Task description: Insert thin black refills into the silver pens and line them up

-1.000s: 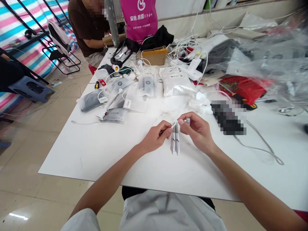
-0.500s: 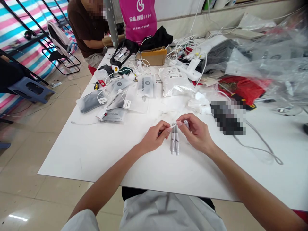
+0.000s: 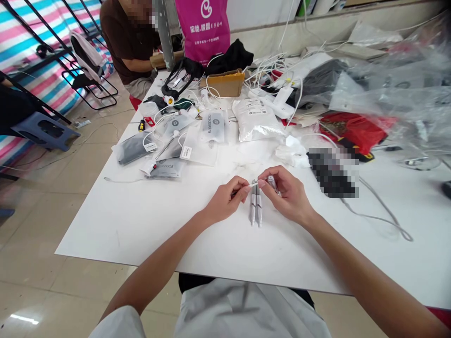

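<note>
In the head view, the left hand (image 3: 227, 201) and right hand (image 3: 286, 196) each have fingertips clamped on a thin white strip (image 3: 254, 184), above two slender, pen-shaped silvery tubes (image 3: 253, 210) lying parallel on the smooth white tabletop (image 3: 169, 234).

Diffuse, bright lighting over the white counter (image 3: 141, 225); shadows faint and soft-edged. An elongated glare streak marks the floor tiles (image 3: 49, 253) at lower left. Clear plastic bags (image 3: 408, 96) blur toward the right edge; the upper right corner darkens; pixelation masks two patches.
</note>
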Demonstrator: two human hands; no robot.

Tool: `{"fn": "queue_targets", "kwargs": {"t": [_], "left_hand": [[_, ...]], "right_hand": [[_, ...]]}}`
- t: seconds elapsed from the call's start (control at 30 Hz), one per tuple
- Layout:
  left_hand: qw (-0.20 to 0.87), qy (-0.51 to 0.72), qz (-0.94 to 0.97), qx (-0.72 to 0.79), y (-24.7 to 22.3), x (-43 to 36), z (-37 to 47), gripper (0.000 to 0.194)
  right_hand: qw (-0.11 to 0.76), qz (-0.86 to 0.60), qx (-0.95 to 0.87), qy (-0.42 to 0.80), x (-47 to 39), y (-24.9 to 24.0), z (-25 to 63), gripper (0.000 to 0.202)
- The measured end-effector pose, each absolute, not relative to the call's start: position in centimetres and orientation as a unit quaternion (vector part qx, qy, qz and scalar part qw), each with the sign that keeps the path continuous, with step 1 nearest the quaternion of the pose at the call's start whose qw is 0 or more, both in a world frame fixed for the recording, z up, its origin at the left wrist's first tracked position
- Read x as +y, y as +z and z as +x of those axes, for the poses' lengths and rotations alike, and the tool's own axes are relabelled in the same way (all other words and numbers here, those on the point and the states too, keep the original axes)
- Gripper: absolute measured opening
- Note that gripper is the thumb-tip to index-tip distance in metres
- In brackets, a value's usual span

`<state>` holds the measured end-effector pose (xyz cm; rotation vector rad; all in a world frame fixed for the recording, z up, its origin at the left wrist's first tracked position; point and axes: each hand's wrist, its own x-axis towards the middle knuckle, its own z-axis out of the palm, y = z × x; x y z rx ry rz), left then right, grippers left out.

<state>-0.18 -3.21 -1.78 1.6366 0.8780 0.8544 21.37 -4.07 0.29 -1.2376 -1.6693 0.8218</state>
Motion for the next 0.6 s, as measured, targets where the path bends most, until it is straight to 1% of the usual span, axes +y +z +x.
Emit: {"fn": "queue_targets", "kwargs": {"t": [0.3, 0.6], "left_hand": [[0.511, 0.369, 0.686, 0.363, -1.92, -3.12, -0.13, 0.031], [0.495, 0.380, 0.686, 0.374, -1.78, -3.10, -0.20, 0.034]], "right_hand": [[0.428, -0.500, -0.678, 0.328, -3.85, 0.40, 21.28, 0.027], [0.443, -0.481, -0.658, 0.374, -3.64, -0.18, 21.54, 0.033]]}}
